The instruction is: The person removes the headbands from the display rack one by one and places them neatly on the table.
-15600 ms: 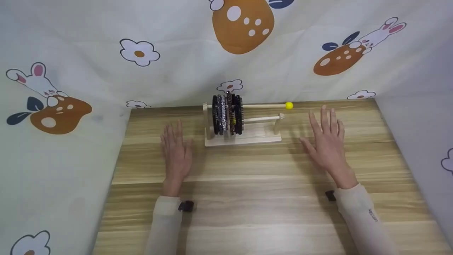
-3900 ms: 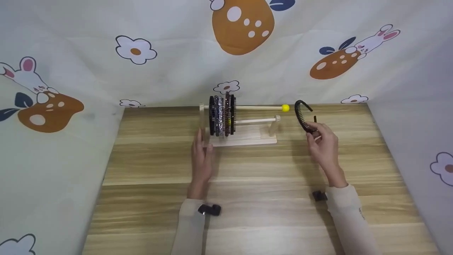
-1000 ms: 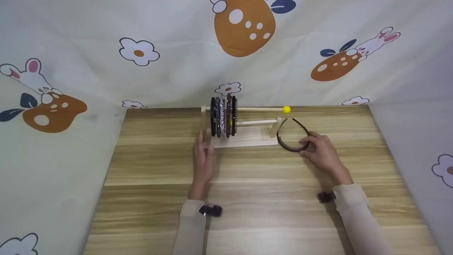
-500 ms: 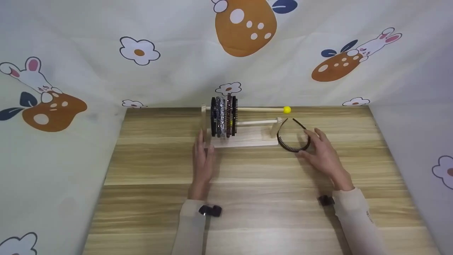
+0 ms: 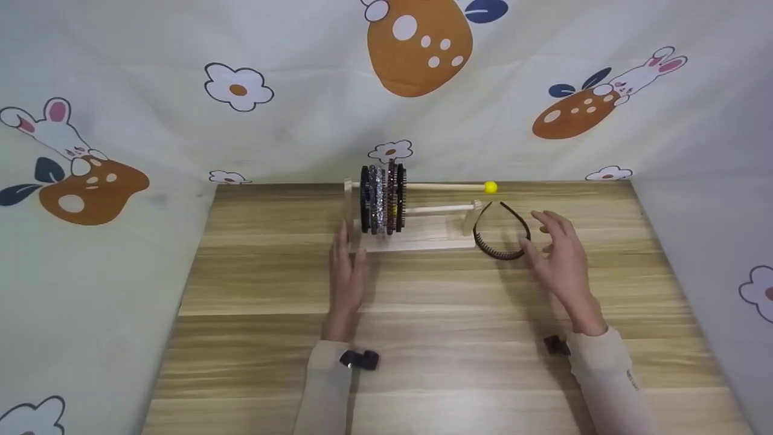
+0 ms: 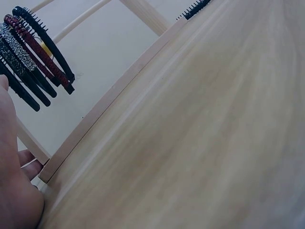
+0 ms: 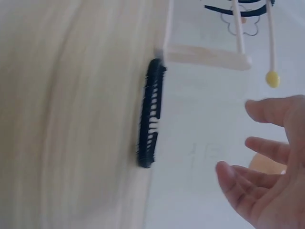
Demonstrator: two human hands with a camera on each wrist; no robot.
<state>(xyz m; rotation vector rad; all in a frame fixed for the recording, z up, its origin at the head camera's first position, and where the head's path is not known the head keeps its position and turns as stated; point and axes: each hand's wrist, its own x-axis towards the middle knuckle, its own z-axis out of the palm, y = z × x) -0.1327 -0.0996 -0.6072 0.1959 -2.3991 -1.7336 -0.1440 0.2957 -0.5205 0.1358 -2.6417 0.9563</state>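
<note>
A black toothed headband point(image 5: 504, 257) lies on the table at the right end of a wooden rack point(image 5: 423, 241). My right hand point(image 5: 561, 260) is just right of it, fingers loosely bent and holding nothing; the right wrist view shows a gap between the fingers and the headband point(image 7: 150, 114). My left hand point(image 5: 347, 275) rests against the rack's left end with straight fingers, partly hidden behind the upright in the left wrist view. Several headbands point(image 5: 380, 199), black, silver glittery and dark red, hang together on the left part of the rack's rods.
The upper rod ends in a yellow ball point(image 5: 490, 187) on the right; a short post point(image 5: 470, 220) carries the lower rod. Behind the rack rises a patterned cloth wall point(image 5: 302, 133). The wood-grain table point(image 5: 423, 338) spreads out in front.
Earlier my right hand took a black headband off the rack and carried it down to the table. Over the last second it has let go and drawn back right. My left hand stays at the rack.
</note>
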